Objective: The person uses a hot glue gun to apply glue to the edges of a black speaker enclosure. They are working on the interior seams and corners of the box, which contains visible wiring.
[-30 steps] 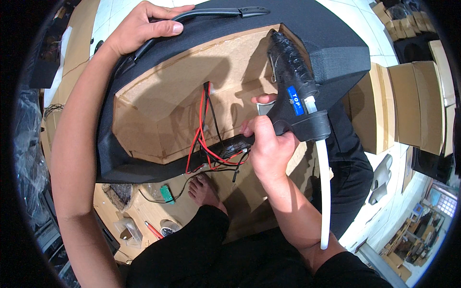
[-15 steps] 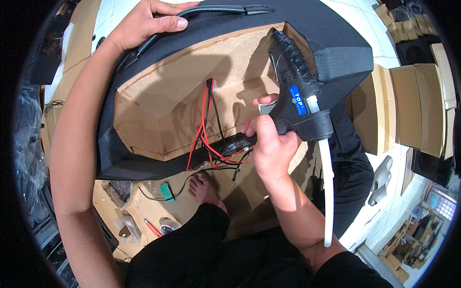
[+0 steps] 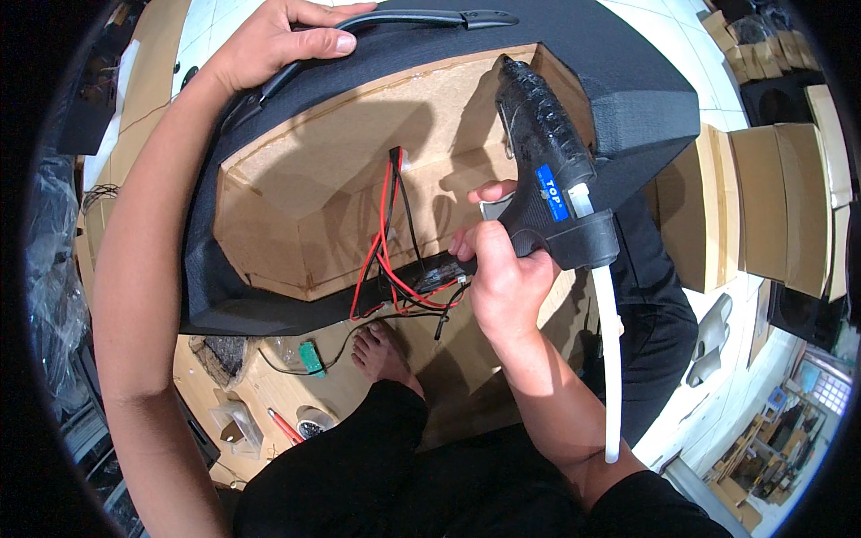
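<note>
A black-covered wooden box [image 3: 646, 117] with a bare brown inside lies in front of me, its opening facing up. My left hand [image 3: 287, 40] is closed round the black strap handle [image 3: 413, 16] along the box's far edge. In my right hand [image 3: 511, 278] is a black hot glue gun [image 3: 543, 161] with a blue label, fingers wrapped round its grip. A long white glue stick [image 3: 610, 359] sticks out of its back end. The gun's nozzle points away from me, over the far right corner of the opening. Red and black wires [image 3: 386, 242] come out of the box and hang over its near edge.
Below the box are my bare foot [image 3: 384, 357], a small green circuit board [image 3: 311, 358], a red-handled tool [image 3: 285, 426], a small round container [image 3: 314, 421] and a clear plastic piece [image 3: 239, 427]. Cardboard boxes [image 3: 780, 206] stand on the right.
The glue gun has tilted slightly, its nozzle shifting a little left along the box's far right inner edge. My left hand stays on the handle.
</note>
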Demonstrator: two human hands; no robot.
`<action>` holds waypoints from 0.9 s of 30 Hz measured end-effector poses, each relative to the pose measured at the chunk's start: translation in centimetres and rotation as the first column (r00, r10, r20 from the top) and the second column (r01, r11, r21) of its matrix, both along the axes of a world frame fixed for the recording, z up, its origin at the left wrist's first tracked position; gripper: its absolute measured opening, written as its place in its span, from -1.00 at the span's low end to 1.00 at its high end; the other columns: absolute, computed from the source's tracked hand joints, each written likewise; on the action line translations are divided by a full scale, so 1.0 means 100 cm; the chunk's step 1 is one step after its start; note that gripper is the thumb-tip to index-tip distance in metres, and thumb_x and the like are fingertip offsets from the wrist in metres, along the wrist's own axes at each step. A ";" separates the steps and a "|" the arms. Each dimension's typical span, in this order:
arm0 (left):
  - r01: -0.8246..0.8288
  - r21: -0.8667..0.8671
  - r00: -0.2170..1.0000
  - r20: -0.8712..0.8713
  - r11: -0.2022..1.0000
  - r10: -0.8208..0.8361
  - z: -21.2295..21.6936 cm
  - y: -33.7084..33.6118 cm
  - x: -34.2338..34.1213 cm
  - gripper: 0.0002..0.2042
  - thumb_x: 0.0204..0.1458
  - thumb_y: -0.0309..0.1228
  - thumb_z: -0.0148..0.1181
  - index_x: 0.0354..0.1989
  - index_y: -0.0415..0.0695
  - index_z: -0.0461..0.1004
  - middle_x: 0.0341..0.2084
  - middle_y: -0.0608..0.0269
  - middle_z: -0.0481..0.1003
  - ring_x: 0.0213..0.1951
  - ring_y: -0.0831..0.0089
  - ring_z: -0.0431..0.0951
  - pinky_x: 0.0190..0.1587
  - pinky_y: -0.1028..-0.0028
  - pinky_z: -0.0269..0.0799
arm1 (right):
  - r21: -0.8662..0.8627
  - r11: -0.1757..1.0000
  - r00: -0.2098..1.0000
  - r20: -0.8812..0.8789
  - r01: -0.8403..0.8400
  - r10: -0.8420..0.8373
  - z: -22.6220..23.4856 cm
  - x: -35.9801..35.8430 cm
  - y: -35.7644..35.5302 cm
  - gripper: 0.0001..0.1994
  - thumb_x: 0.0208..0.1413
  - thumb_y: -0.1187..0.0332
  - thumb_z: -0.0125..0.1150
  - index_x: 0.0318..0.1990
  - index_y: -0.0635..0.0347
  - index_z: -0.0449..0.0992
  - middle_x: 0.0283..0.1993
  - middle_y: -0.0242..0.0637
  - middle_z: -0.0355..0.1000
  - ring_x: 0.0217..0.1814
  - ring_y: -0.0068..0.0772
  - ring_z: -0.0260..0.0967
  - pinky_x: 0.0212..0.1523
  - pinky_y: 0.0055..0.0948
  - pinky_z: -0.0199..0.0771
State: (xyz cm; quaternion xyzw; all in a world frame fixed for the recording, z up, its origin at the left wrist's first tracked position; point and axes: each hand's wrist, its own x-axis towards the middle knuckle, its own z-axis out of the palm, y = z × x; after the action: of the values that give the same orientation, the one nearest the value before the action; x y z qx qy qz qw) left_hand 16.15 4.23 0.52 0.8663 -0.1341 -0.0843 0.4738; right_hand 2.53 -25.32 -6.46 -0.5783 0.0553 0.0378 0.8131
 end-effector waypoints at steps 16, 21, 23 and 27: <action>0.000 0.032 1.000 0.000 0.999 0.000 0.002 0.000 0.001 -0.54 -0.04 -0.33 0.52 0.02 -0.32 0.62 0.19 -0.25 0.47 0.28 0.13 0.44 0.37 0.30 0.22 | -0.224 0.975 0.989 0.142 -0.007 0.040 -0.012 -0.003 0.002 -0.69 0.04 0.71 0.00 -0.02 0.38 0.36 -0.11 -0.03 0.42 -0.55 -0.45 0.39 -0.43 -0.39 0.54; 0.000 0.016 1.000 0.001 1.000 0.000 -0.001 0.001 0.001 -0.53 -0.04 -0.31 0.53 0.02 -0.33 0.62 0.19 -0.24 0.47 0.27 0.13 0.45 0.37 0.30 0.23 | -0.201 0.979 0.991 0.127 -0.022 0.049 -0.013 -0.006 0.003 -0.70 0.05 0.70 -0.01 -0.02 0.38 0.36 -0.08 -0.04 0.42 -0.53 -0.46 0.39 -0.41 -0.41 0.53; -0.008 0.031 1.000 0.001 0.999 0.008 -0.001 -0.001 0.002 -0.53 -0.04 -0.31 0.53 0.02 -0.33 0.62 0.18 -0.24 0.47 0.27 0.13 0.45 0.37 0.30 0.23 | -0.206 0.978 0.992 0.119 -0.027 0.052 -0.013 -0.006 0.002 -0.70 0.06 0.70 -0.01 -0.02 0.38 0.36 -0.09 -0.05 0.42 -0.53 -0.47 0.39 -0.41 -0.41 0.53; -0.005 0.028 1.000 0.000 1.000 0.005 0.001 0.000 0.001 -0.53 -0.04 -0.32 0.53 0.02 -0.33 0.62 0.18 -0.26 0.48 0.27 0.13 0.45 0.37 0.29 0.23 | -0.240 0.970 0.990 0.120 -0.038 0.069 -0.014 -0.006 0.002 -0.71 0.06 0.70 -0.01 -0.03 0.39 0.36 -0.09 -0.06 0.42 -0.52 -0.47 0.40 -0.41 -0.41 0.52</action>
State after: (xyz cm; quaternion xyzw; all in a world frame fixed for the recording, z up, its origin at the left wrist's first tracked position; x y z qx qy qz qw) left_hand 16.22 4.28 0.61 0.8731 -0.1307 -0.0847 0.4620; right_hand 1.89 -25.11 -7.81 -0.6738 -0.0083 0.0158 0.7387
